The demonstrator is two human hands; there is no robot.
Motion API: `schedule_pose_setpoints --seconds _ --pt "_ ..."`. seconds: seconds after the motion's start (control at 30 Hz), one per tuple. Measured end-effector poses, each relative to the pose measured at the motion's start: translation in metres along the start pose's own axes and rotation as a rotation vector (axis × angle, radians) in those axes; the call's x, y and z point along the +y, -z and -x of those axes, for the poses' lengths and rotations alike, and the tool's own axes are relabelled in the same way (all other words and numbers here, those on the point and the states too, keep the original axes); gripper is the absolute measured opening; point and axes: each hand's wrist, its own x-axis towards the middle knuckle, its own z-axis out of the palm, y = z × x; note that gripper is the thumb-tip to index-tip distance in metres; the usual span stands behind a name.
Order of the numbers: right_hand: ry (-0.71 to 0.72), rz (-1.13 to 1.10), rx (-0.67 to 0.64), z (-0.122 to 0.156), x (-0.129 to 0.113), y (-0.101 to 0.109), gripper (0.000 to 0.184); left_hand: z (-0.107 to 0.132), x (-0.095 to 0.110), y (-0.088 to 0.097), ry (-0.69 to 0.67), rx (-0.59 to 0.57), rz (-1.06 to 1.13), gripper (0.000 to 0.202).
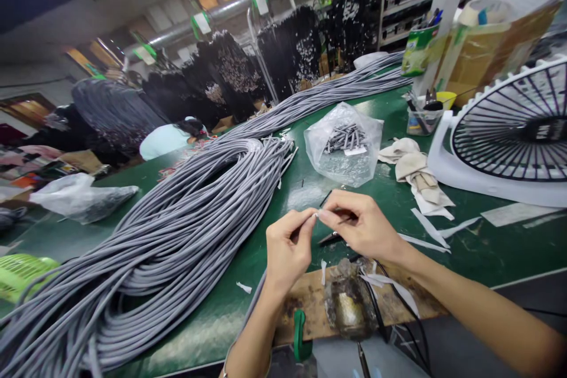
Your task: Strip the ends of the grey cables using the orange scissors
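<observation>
Being pinched between the left hand [289,249] and right hand [362,227], fingertips meeting, a thin wire end [316,215] is held just above the green surface [221,301]; loads of gray cable [163,236] are left heaped alongside, and metal pins [345,137] are left in a clear bag [354,168].

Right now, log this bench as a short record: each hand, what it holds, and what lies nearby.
Left hand: pinches a thin pale piece
Right hand: fingers at that same piece, above a wooden board
Nearby: grey cable bundle; clear plastic bag of short grey rods
Further off: white fan; co-worker
</observation>
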Motion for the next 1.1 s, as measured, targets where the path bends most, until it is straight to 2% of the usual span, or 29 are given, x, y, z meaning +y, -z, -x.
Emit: schedule_pose_setpoints --seconds 0.1,0.2,0.3,0.37,0.4,0.5,0.57,0.67,0.73,0.83,0.9,1.0,1.07,1.1 --pt "-0.057 0.005 0.028 -0.001 0.003 -0.002 0.027 0.002 -0.001 -0.004 -0.139 -0.050 -0.128 0.018" --pt "-0.255 -0.159 0.007 -0.005 0.008 -0.005 0.034 0.005 -0.001 -0.006 -0.243 -0.013 -0.103 0.018" --pt "-0.525 -0.407 -0.108 -0.007 0.010 -0.007 0.034 0.005 0.002 -0.007 -0.203 0.098 -0.088 0.016" --pt "-0.589 -0.479 -0.136 -0.006 0.009 -0.008 0.033 0.005 0.004 -0.007 -0.139 0.141 -0.111 0.015" --pt "-0.551 -0.466 -0.110 -0.006 0.008 -0.008 0.033 0.005 0.004 -0.007 -0.113 0.145 -0.124 0.015" --pt "-0.316 -0.325 0.077 -0.005 0.006 -0.006 0.027 0.004 0.005 -0.007 -0.068 0.134 -0.110 0.014" --pt "-0.228 -0.276 0.126 -0.004 0.004 -0.004 0.021 0.003 0.005 -0.006 -0.027 0.136 -0.046 0.015" --pt "-0.190 -0.284 0.034 -0.003 0.000 -0.001 0.020 0.001 0.004 -0.002 0.082 0.099 0.130 0.019" --pt "-0.144 -0.265 -0.006 -0.003 -0.001 0.001 0.019 0.000 0.003 0.001 0.180 0.013 0.268 0.024" --pt "-0.056 -0.213 -0.020 -0.003 -0.001 0.003 0.019 -0.001 0.002 0.003 0.300 -0.131 0.459 0.030" --pt "-0.020 -0.142 0.001 -0.002 0.000 0.003 0.014 -0.001 0.002 0.003 0.326 -0.159 0.504 0.032" --pt "0.061 0.061 0.086 0.001 0.000 -0.001 0.017 0.001 0.003 -0.002 0.277 -0.010 0.337 0.028" --pt "0.174 0.197 0.103 0.005 0.000 -0.003 0.015 0.002 0.002 -0.005 0.175 0.088 0.118 0.023" --pt "0.220 0.251 0.096 0.006 0.001 -0.004 0.014 0.003 0.002 -0.007 0.108 0.085 0.008 0.022"
